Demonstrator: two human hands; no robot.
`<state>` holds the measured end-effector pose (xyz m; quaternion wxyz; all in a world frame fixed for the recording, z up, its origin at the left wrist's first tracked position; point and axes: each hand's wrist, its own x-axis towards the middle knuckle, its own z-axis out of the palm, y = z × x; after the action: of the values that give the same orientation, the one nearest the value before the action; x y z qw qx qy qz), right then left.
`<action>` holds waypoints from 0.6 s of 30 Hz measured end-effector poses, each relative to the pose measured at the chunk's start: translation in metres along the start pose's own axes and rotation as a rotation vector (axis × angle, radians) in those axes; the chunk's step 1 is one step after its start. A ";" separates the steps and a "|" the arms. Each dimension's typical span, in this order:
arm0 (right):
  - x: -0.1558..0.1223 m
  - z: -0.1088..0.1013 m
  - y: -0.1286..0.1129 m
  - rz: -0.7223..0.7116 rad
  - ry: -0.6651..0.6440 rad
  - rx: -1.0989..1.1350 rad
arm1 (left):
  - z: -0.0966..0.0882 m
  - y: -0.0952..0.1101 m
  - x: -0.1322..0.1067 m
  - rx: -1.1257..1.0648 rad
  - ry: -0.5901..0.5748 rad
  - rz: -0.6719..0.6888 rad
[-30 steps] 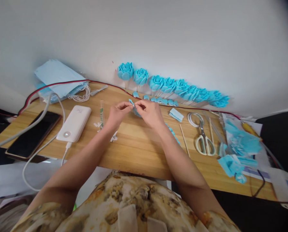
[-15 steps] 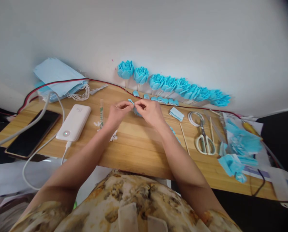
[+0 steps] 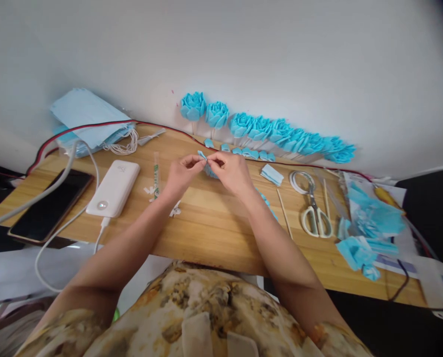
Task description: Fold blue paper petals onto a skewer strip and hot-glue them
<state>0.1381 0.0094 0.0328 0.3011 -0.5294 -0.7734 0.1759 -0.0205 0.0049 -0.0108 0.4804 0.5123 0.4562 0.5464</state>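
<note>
Between my fingertips is a small blue fabric piece (image 3: 202, 154), pinched from both sides over the middle of the table. My left hand (image 3: 185, 171) grips it from the left with thumb and forefinger. My right hand (image 3: 229, 170) meets it from the right, its fingers curled and nearly touching the left ones. More blue fabric (image 3: 210, 171) shows just below the fingertips; whether it is joined to the pinched piece I cannot tell. Behind my hands lies a row of small folded blue pieces (image 3: 247, 152). A folded blue stack (image 3: 272, 174) lies right of my right hand.
Blue fabric flowers on sticks (image 3: 260, 129) lean along the wall. To the right are scissors (image 3: 314, 213), a thin stick (image 3: 284, 213) and blue scraps (image 3: 359, 253). At left are a power bank (image 3: 113, 188), a phone (image 3: 52, 206) and stacked blue masks (image 3: 91, 116). A red-black cable (image 3: 169, 125) crosses the back.
Both hands stay almost in place, still pinching the blue piece. Its upper end tilts slightly differently, and the camera view has shifted a little.
</note>
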 end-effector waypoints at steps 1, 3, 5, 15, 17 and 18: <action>0.000 0.000 -0.001 -0.005 -0.001 -0.005 | 0.000 -0.001 0.000 0.005 0.004 0.000; 0.000 0.000 -0.002 -0.011 -0.003 -0.007 | 0.000 -0.002 0.001 0.009 0.010 0.001; -0.001 0.001 -0.002 -0.015 -0.010 0.005 | -0.001 -0.003 0.002 0.013 0.013 0.005; 0.000 0.000 0.001 0.009 -0.022 0.086 | -0.003 -0.004 0.004 0.035 -0.032 0.051; 0.000 0.000 0.001 0.023 -0.021 0.086 | -0.003 -0.005 0.004 0.040 -0.042 0.051; 0.000 0.000 0.001 0.029 -0.023 0.083 | -0.003 -0.005 0.004 0.040 -0.045 0.050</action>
<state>0.1390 0.0101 0.0321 0.3114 -0.5257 -0.7609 0.2183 -0.0229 0.0093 -0.0152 0.4664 0.5453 0.4433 0.5372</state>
